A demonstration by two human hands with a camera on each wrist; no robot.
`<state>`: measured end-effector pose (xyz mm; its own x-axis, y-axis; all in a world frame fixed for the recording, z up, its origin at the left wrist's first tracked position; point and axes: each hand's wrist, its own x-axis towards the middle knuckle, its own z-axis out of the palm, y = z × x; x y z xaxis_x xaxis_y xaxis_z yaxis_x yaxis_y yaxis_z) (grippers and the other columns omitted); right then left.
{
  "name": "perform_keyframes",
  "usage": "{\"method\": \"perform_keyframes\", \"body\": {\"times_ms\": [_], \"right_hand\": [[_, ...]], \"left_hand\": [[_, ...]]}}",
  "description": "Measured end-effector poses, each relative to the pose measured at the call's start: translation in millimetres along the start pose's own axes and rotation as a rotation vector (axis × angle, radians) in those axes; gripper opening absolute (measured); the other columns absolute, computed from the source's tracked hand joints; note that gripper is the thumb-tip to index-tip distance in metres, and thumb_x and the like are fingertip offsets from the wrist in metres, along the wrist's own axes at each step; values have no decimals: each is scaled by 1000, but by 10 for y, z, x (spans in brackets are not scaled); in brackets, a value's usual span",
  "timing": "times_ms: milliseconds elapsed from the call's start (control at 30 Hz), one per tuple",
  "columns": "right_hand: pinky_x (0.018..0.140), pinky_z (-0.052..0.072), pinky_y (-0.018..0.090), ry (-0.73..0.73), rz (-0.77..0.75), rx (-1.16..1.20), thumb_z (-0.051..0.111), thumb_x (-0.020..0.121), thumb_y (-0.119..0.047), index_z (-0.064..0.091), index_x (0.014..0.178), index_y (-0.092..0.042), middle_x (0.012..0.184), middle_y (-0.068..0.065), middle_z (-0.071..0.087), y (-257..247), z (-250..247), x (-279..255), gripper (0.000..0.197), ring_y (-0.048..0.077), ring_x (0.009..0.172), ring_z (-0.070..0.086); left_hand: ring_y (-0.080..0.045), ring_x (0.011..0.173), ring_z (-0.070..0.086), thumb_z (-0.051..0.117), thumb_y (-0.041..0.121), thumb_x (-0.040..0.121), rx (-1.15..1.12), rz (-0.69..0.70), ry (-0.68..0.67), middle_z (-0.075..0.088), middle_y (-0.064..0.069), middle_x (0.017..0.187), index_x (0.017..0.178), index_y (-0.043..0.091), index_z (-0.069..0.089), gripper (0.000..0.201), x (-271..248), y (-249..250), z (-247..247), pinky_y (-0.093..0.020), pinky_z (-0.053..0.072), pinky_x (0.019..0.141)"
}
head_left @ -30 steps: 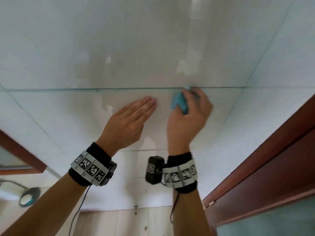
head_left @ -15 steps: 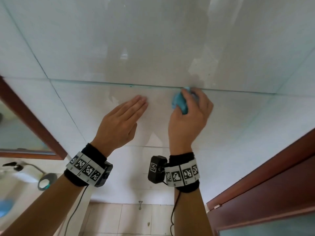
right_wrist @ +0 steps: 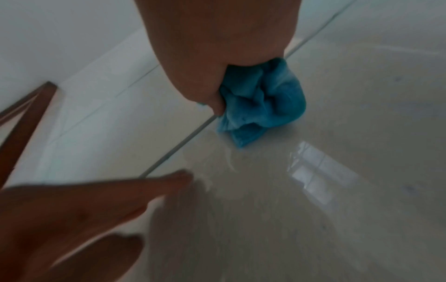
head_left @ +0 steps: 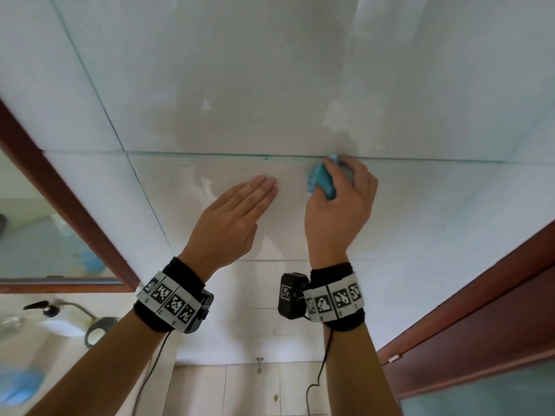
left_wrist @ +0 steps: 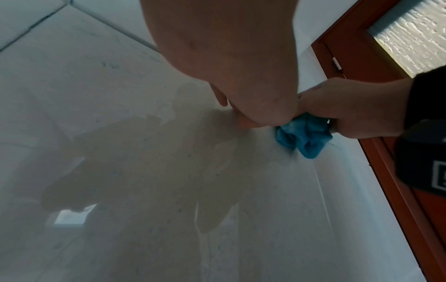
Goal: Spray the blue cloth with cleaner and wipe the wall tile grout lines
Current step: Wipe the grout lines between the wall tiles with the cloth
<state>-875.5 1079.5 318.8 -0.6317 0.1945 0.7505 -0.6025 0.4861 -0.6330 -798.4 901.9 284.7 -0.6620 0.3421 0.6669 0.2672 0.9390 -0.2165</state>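
My right hand (head_left: 339,199) grips a bunched blue cloth (head_left: 321,181) (left_wrist: 301,135) (right_wrist: 260,103) and presses it against the white wall tile right at a horizontal grout line (head_left: 225,155). The cloth's top edge touches that line. My left hand (head_left: 234,217) lies flat on the tile just left of the cloth, fingers straight and together, holding nothing. In the right wrist view the left fingers (right_wrist: 144,188) rest on the glossy tile below the grout line (right_wrist: 173,150). A vertical grout line (head_left: 144,190) runs down further left.
A brown-framed mirror (head_left: 60,205) hangs at the left, with a sink and faucet (head_left: 69,313) below it. A brown door frame (head_left: 480,310) with frosted glass stands at the right. Floor tiles (head_left: 234,388) show between my forearms.
The view has swung left, bringing the mirror and sink into sight. Both hands keep their pose on the tile, and the cloth stays at the horizontal grout line.
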Motion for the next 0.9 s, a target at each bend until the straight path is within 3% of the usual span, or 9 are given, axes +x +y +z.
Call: {"method": "perform_keyframes", "body": {"times_ms": [233,333,433,500,567,700,767,867,900], "right_hand": [[90,34,2,138,132,24,63,75,0,79,108,-12,123,2,69,-251,229,-119,39,25,112,56],[87,34,6,94,59,19,57,74,-4,79,107,-12,122,5,69,-514,428,-284,40,25,113,55],[83,35,11,-5,-30,-16,60,72,-4,80,108,-14,122,2,68,-591,464,-356,42,24,113,55],[85,33,3,-19,-17,-6,64,75,-5,80,110,-16,124,1,68,-482,373,-302,39,24,115,56],[90,31,-1,49,48,3,67,76,-1,79,110,-14,124,3,69,-338,265,-224,39,27,115,57],[92,31,2,162,116,20,61,73,1,80,107,-9,121,6,70,-352,347,-209,40,32,111,57],[96,36,8,116,65,47,63,72,4,80,106,-8,122,11,70,-517,489,-331,40,32,111,56],[91,54,40,-64,-100,51,66,74,-3,80,107,-11,121,10,69,-788,689,-523,37,31,110,57],[87,55,45,-95,-136,46,67,76,-6,81,108,-12,120,9,69,-810,717,-540,35,30,110,57]], "left_hand": [[-24,150,42,49,-6,90,-11,-98,116,46,-11,159,151,3,50,61,-299,-354,-354,-46,44,116],[-26,151,40,55,-8,90,8,-183,181,44,-13,160,152,1,47,63,-461,-592,-521,-48,45,115],[-27,154,33,53,-5,93,73,-320,246,37,-14,164,156,1,40,64,-530,-772,-671,-49,40,119],[-28,156,30,50,-3,94,137,-407,289,33,-15,166,158,0,36,65,-540,-858,-794,-49,36,121],[-27,157,25,48,-6,93,188,-474,291,29,-14,168,160,0,31,69,-559,-970,-902,-46,31,124],[-25,160,15,44,-12,90,268,-590,224,20,-13,171,163,2,22,77,-625,-1212,-1019,-45,24,128],[-25,161,13,46,-5,96,303,-607,174,17,-14,172,163,2,19,73,-649,-1281,-1024,-45,23,128],[-25,160,15,55,9,100,315,-581,131,17,-14,172,163,2,19,74,-662,-1350,-1065,-44,25,128],[-25,160,16,57,13,101,315,-565,108,17,-14,172,164,2,18,75,-668,-1368,-1095,-45,26,127]]}}
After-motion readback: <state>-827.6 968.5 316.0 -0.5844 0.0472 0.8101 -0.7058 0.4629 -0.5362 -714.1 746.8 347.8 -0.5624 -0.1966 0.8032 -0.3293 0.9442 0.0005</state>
